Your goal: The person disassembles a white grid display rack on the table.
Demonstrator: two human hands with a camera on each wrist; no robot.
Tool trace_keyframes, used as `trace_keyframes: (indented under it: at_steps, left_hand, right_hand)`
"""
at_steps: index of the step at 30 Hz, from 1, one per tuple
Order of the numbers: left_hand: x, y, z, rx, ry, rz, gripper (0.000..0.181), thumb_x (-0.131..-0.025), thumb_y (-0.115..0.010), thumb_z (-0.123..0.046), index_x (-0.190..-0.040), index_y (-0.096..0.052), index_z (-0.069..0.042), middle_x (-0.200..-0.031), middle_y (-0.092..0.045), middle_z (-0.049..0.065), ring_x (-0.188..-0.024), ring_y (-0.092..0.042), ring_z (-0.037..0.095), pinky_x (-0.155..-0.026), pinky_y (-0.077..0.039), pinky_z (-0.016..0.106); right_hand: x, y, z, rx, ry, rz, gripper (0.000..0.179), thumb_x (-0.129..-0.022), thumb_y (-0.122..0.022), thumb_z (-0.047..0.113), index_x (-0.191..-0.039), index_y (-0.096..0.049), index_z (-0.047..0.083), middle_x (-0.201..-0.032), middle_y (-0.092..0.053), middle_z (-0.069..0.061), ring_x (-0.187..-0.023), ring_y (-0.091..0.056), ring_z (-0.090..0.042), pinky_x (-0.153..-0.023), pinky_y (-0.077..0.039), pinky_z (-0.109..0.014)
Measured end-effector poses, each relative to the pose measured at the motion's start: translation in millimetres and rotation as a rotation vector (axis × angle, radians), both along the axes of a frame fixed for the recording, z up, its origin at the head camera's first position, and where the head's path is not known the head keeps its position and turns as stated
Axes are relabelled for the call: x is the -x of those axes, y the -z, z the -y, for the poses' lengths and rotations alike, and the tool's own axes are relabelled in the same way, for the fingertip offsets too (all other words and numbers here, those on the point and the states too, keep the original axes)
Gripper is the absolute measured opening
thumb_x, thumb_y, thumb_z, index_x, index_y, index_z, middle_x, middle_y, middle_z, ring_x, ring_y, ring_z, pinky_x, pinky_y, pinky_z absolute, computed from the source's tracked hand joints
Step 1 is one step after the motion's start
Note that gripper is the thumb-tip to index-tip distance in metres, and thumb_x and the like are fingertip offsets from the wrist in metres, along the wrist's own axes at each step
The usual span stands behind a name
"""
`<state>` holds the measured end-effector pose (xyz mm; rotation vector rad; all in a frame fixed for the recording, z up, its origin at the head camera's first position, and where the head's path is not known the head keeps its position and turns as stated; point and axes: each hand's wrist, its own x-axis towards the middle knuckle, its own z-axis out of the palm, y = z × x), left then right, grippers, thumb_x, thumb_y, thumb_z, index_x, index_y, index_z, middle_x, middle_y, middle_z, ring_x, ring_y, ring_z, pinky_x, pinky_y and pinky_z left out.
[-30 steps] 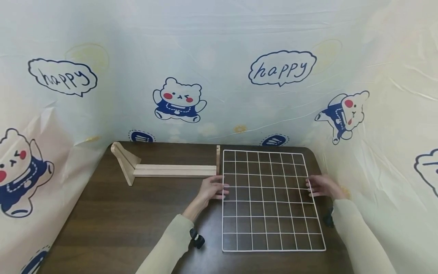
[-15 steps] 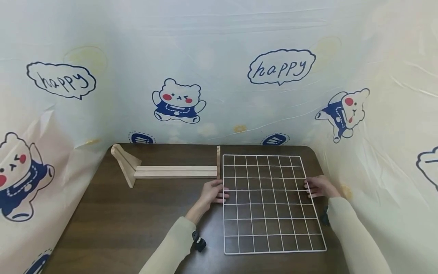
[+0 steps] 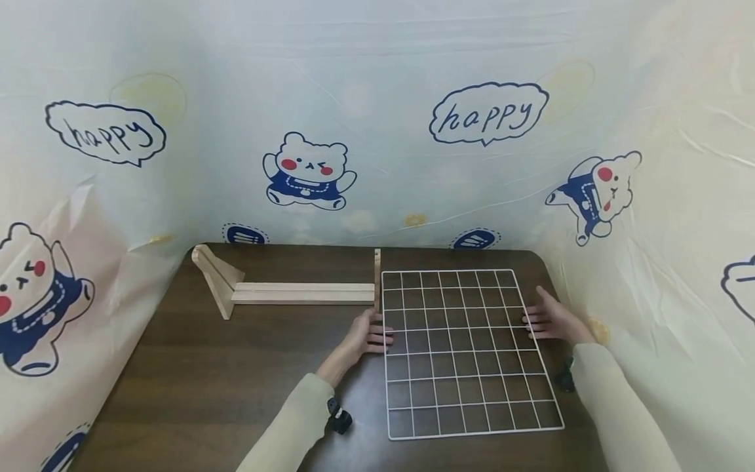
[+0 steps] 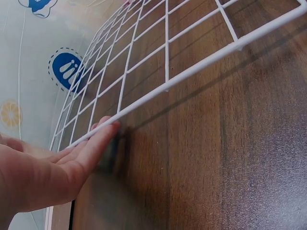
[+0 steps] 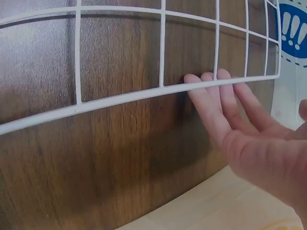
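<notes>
A white wire grid panel [image 3: 460, 364] is held close over the right part of the dark wooden table, and its shadow falls on the wood in both wrist views. My left hand [image 3: 358, 337] supports its left edge, with straight fingers [image 4: 98, 139] under the rim wire. At the opposite edge is my right hand [image 3: 554, 318], whose extended fingers [image 5: 211, 108] reach beneath the wire while the thumb points away from it. Left of the panel stands a pale wooden frame [image 3: 303, 294], two triangular-looking side pieces joined by slats. Its right side piece [image 3: 377, 278] is right beside the panel's far left corner.
The brown table [image 3: 236, 387] extends left and toward the near side. A pale curtain [image 3: 377, 98] printed with bears and "happy" bubbles hangs behind and along both sides, with its right side close to my right arm. Black wrist cameras [image 3: 339, 418] are worn on both sleeves.
The panel's far edge has come down and nearer, and its near left corner has shifted slightly toward me. My right thumb has lifted off the edge wire. The wooden frame stays put.
</notes>
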<state>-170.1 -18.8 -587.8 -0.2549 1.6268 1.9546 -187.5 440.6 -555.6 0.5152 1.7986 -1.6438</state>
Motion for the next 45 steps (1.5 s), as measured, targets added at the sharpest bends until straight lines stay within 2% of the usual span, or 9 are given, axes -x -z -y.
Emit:
trace_keyframes:
  at_steps: [2, 5, 9, 14, 21, 29, 34, 40, 45]
  left_hand:
    - [-0.6, -0.3, 1.0, 0.002, 0.006, 0.014, 0.080, -0.100, -0.018, -0.057, -0.142, -0.031, 0.010, -0.123, -0.055, 0.036, -0.103, -0.062, 0.046, -0.080, -0.056, 0.051]
    - [-1.2, -0.2, 1.6, 0.003, 0.006, 0.033, 0.102, -0.091, -0.013, -0.076, -0.144, -0.028, 0.010, -0.124, -0.054, 0.036, -0.104, -0.061, 0.047, -0.081, -0.055, 0.052]
    - [-0.5, -0.5, 0.3, -0.001, 0.000, 0.048, 0.114, -0.083, -0.015, -0.085, -0.144, -0.026, 0.010, -0.127, -0.050, 0.037, -0.106, -0.059, 0.048, -0.083, -0.054, 0.053]
    - [1.0, -2.0, -1.0, 0.007, -0.007, 0.068, 0.110, -0.085, -0.017, -0.082, -0.144, -0.027, 0.010, -0.131, -0.043, 0.039, -0.111, -0.053, 0.050, -0.084, -0.053, 0.056]
    - [1.4, -4.0, -3.2, 0.037, -0.003, 0.041, 0.105, -0.090, -0.018, -0.076, -0.142, -0.028, 0.014, -0.128, -0.042, 0.039, -0.111, -0.050, 0.050, -0.084, -0.052, 0.057]
    - [-3.7, -10.9, -12.1, 0.045, -0.056, 0.006, 0.095, -0.097, -0.016, -0.066, -0.139, -0.030, 0.018, -0.134, -0.039, 0.036, -0.116, -0.046, 0.049, -0.091, -0.049, 0.056]
    - [-0.6, -12.4, -17.8, 0.032, -0.081, 0.049, 0.096, -0.095, -0.019, -0.069, -0.141, -0.031, 0.014, -0.139, -0.037, 0.032, -0.121, -0.042, 0.047, -0.096, -0.044, 0.056]
    - [1.7, -11.3, -23.1, 0.051, -0.079, 0.118, 0.098, -0.090, -0.026, -0.075, -0.144, -0.034, 0.007, -0.142, -0.036, 0.024, -0.124, -0.038, 0.042, -0.092, -0.042, 0.058]
    - [2.8, -10.7, -27.8, 0.064, -0.084, 0.119, 0.094, -0.092, -0.029, -0.072, -0.145, -0.031, 0.006, -0.142, -0.034, 0.024, -0.124, -0.036, 0.043, -0.093, -0.041, 0.061]
  right_hand:
    - [0.0, -0.9, -2, 0.035, -0.013, 0.007, 0.098, -0.096, -0.012, 0.067, -0.143, -0.014, -0.019, -0.128, -0.045, -0.032, -0.105, -0.056, -0.032, -0.094, -0.050, -0.050]
    - [-0.3, -1.6, -3, 0.072, -0.029, 0.009, 0.096, -0.096, -0.009, 0.066, -0.145, -0.011, -0.017, -0.135, -0.035, -0.034, -0.110, -0.052, -0.034, -0.098, -0.047, -0.050]
    - [-0.8, -2.4, -3, 0.072, -0.036, -0.004, 0.093, -0.097, -0.006, 0.062, -0.144, -0.011, -0.017, -0.135, -0.030, -0.034, -0.112, -0.049, -0.037, -0.098, -0.046, -0.049]
    - [-0.6, -4.2, -3, 0.044, -0.028, 0.008, 0.097, -0.095, -0.010, 0.067, -0.144, -0.014, -0.017, -0.131, -0.035, -0.031, -0.111, -0.049, -0.036, -0.096, -0.047, -0.050]
    - [-2.5, -6.1, -1, 0.020, -0.038, 0.028, 0.095, -0.096, -0.009, 0.066, -0.144, -0.013, -0.017, -0.133, -0.034, -0.031, -0.111, -0.048, -0.036, -0.094, -0.048, -0.050]
    - [-7.4, -6.5, -4, -0.039, 0.022, 0.054, 0.091, -0.097, -0.012, 0.064, -0.145, -0.020, -0.013, -0.130, -0.040, -0.027, -0.107, -0.051, -0.033, -0.094, -0.049, -0.050]
    - [-7.3, -7.3, -8, -0.058, 0.031, 0.070, 0.093, -0.096, -0.014, 0.067, -0.146, -0.022, -0.011, -0.131, -0.041, -0.026, -0.106, -0.052, -0.032, -0.095, -0.047, -0.051]
    - [-5.7, -8.0, -10, -0.075, 0.050, 0.094, 0.094, -0.094, -0.016, 0.069, -0.146, -0.024, -0.009, -0.127, -0.045, -0.022, -0.104, -0.053, -0.030, -0.093, -0.048, -0.051]
    - [-3.0, -7.3, -10, -0.101, 0.074, 0.095, 0.093, -0.094, -0.021, 0.069, -0.146, -0.027, -0.008, -0.125, -0.045, -0.021, -0.101, -0.053, -0.030, -0.090, -0.050, -0.050]
